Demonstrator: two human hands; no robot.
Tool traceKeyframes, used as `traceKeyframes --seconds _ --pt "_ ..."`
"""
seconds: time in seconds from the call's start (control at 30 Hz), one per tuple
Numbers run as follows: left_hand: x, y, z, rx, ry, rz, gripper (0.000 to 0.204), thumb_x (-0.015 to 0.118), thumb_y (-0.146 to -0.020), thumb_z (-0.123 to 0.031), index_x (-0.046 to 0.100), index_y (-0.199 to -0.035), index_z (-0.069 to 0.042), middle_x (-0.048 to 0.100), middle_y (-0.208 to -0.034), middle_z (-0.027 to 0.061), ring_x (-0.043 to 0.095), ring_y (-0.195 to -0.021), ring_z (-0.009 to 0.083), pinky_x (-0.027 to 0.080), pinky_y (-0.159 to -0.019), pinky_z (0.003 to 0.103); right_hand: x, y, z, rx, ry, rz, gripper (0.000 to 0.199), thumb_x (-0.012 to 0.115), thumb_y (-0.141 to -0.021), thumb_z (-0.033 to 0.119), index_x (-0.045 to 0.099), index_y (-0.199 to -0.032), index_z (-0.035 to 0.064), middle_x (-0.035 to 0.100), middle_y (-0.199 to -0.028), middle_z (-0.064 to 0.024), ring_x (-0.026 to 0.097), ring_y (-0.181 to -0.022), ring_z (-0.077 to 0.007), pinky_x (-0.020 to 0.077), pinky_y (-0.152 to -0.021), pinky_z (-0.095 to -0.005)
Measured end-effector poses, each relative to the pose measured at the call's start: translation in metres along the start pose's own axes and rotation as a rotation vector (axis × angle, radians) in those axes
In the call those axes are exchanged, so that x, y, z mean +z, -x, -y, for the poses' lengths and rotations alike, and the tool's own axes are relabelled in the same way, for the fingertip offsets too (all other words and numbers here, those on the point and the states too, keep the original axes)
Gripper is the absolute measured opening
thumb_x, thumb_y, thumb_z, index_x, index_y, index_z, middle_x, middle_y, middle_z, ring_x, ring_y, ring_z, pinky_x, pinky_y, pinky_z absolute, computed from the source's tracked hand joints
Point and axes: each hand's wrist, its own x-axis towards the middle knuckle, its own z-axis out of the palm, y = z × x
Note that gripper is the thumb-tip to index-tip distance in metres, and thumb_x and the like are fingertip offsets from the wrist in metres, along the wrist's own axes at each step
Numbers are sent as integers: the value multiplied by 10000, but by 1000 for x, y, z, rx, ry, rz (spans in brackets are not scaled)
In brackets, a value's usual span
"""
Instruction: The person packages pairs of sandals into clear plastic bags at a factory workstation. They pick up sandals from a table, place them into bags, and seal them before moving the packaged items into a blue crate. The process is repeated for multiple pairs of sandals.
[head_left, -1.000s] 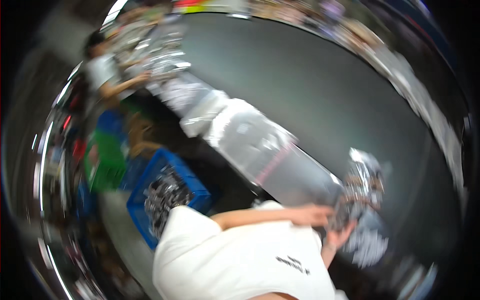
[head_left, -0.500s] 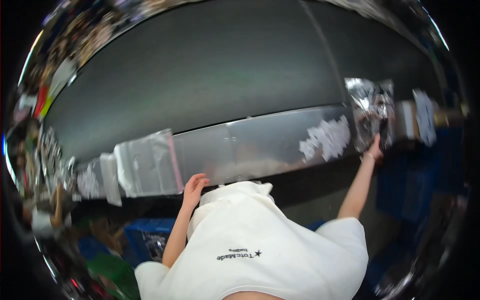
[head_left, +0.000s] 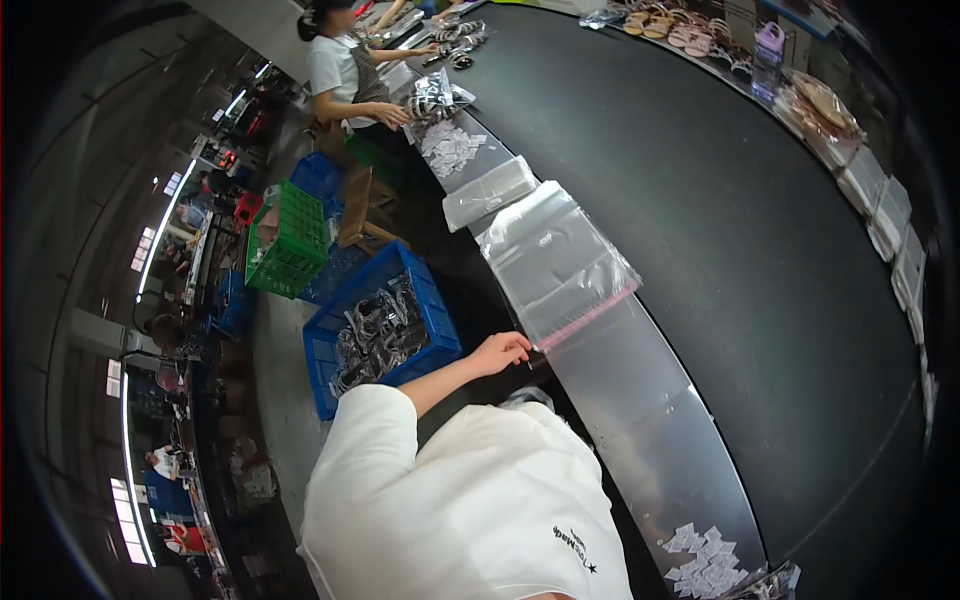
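Showing loosely bent fingers, your left hand (head_left: pixel 502 352) is just beside the pink-edged end of the clear bag stack (head_left: pixel 560 255); whether it grips that, I cannot tell. Your right hand is out of view. The stack lies on the metal ledge (head_left: pixel 640 410) along the dark tabletop (head_left: pixel 750 250). White packets (head_left: pixel 705 565) lie at the ledge's near end. Left of your hand, a blue crate (head_left: pixel 435 310) holds dark, shiny items (head_left: pixel 375 335).
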Motion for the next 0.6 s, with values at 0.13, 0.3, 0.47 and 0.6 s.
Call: traceKeyframes --seconds 0.13,0.3,0.47,0.6 --pt "14 5 10 -33 79 -13 155 469 -861 -69 566 -964 -5 635 -826 82 607 -760 136 497 -685 260 25 68 16 50 -143 70 496 597 -786 404 543 -1035 -21 600 -947 -185 584 -835 -350 479 -705 -429" --pt "16 16 20 -49 173 -54 157 477 -861 -48 562 -981 4 624 -853 94 606 -802 147 496 -706 270 12 142 90 176 83 497 551 532 -791 527 494 -1207 168 548 -1089 -184 529 -983 -376 432 -838 -451" --pt "4 3 17 -22 229 -67 162 479 -867 -61 555 -995 3 623 -875 100 597 -798 146 489 -723 271 34 154 98 144 -267 230 462 629 -752 459 580 -1031 94 607 -885 -118 584 -813 -290 467 -730 -384" --pt "-5 5 -1 14 267 -95 170 492 -867 -78 553 -1013 -16 628 -886 82 592 -786 141 477 -717 269 40 154 109 190 -547 130 357 685 -757 348 633 -888 20 640 -794 -91 600 -621 -192 482 -558 -302"
